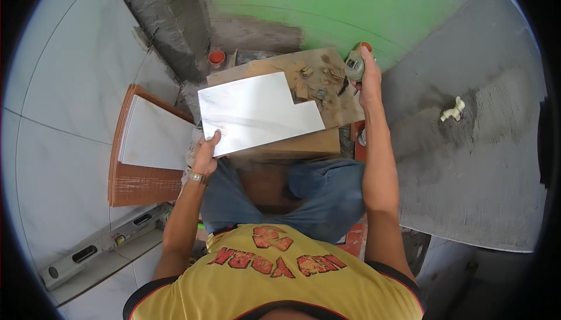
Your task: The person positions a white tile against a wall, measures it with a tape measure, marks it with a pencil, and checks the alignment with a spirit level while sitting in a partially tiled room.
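Observation:
My left hand (pixel 204 155) grips the near left corner of a white marbled tile (pixel 251 115), thumb on its face. The tile has a step-shaped notch cut from its far right corner. It lies over a dusty board (pixel 245 76) on a cardboard box (pixel 304 145). At the board's far right edge, my right hand (pixel 369 77) is closed around a dusty grey-green hand tool (pixel 354 66) with an orange end. The tool is apart from the tile, and its exact kind is partly hidden by my hand. Broken tile scraps (pixel 301 90) lie on the board.
At left lean several tiles in brown cardboard (pixel 146 183), above a spirit level (pixel 87 253). An orange cup (pixel 217 58) stands behind the board. A cream tap (pixel 453 110) juts from the grey wall (pixel 485 174) at right. A green wall (pixel 350 4) rises behind.

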`<state>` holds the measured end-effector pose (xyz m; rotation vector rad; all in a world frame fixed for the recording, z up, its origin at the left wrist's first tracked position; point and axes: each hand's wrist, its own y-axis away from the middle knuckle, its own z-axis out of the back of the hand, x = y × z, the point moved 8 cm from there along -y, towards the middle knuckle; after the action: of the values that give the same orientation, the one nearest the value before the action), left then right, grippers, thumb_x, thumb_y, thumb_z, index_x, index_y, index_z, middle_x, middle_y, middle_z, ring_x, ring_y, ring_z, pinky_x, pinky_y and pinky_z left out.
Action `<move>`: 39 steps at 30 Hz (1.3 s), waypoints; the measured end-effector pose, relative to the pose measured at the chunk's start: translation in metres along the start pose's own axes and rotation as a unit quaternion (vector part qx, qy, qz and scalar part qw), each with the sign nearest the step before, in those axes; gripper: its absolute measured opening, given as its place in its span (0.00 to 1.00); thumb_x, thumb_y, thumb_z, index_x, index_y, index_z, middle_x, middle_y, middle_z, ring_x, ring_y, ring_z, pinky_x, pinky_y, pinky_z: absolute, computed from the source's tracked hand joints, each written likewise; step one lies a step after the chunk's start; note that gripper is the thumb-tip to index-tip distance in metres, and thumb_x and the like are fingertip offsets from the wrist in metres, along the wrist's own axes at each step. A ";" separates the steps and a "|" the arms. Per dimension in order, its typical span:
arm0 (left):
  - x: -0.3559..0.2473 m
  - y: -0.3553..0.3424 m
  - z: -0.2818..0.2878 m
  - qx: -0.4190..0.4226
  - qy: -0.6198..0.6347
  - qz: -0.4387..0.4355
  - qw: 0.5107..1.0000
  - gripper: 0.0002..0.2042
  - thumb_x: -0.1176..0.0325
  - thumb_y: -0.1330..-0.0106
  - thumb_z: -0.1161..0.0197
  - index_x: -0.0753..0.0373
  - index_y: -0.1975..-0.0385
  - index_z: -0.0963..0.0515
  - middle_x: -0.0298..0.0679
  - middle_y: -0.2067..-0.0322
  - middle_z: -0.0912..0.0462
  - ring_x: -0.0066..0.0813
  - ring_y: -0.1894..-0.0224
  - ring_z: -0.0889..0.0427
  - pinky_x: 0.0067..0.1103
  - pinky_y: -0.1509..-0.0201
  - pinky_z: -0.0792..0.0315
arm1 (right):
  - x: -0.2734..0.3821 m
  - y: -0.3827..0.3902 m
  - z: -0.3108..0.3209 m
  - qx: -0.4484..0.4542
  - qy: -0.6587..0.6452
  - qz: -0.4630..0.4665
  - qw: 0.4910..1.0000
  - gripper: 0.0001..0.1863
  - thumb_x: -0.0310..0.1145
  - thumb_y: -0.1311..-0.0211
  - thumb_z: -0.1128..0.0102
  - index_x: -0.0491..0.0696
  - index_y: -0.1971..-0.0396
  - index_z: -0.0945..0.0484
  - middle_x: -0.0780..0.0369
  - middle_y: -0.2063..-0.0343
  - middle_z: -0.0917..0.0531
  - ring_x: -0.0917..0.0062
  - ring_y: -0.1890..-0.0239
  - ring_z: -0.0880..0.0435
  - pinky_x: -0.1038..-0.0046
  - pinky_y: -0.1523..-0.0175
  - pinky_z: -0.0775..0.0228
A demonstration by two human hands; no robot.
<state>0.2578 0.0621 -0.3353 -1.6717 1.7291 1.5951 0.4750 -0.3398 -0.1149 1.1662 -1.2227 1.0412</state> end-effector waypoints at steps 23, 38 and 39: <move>-0.053 0.082 -0.068 0.033 -0.131 -0.183 0.974 0.29 0.55 0.28 0.43 0.69 0.35 0.38 0.51 0.39 0.32 0.39 0.44 0.25 0.35 0.42 0.27 | -0.143 0.122 -0.196 0.388 0.255 -0.112 0.879 0.33 0.60 0.32 0.50 0.40 0.61 0.18 0.62 0.71 0.17 0.77 0.71 0.22 0.74 0.63 0.29; -0.045 0.080 -0.068 0.265 -0.406 0.042 0.873 0.37 0.60 0.40 0.35 0.59 0.30 0.40 0.41 0.62 0.23 0.24 0.68 0.21 0.20 0.71 0.23 | -0.123 0.139 -0.198 0.570 0.244 -0.021 0.784 0.14 0.32 0.44 0.32 0.44 0.59 0.17 0.64 0.73 0.17 0.81 0.70 0.22 0.75 0.63 0.29; -0.056 0.073 -0.052 0.226 -0.445 0.048 0.865 0.34 0.62 0.42 0.36 0.61 0.33 0.35 0.41 0.62 0.22 0.24 0.68 0.21 0.21 0.71 0.22 | -0.116 0.121 -0.186 0.528 0.247 -0.053 0.811 0.12 0.32 0.44 0.32 0.45 0.60 0.16 0.65 0.74 0.17 0.80 0.70 0.22 0.75 0.63 0.29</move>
<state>0.2401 0.0322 -0.2354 -0.4780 1.4871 1.4688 0.3703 -0.1368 -0.2170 1.5836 -0.0653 1.8828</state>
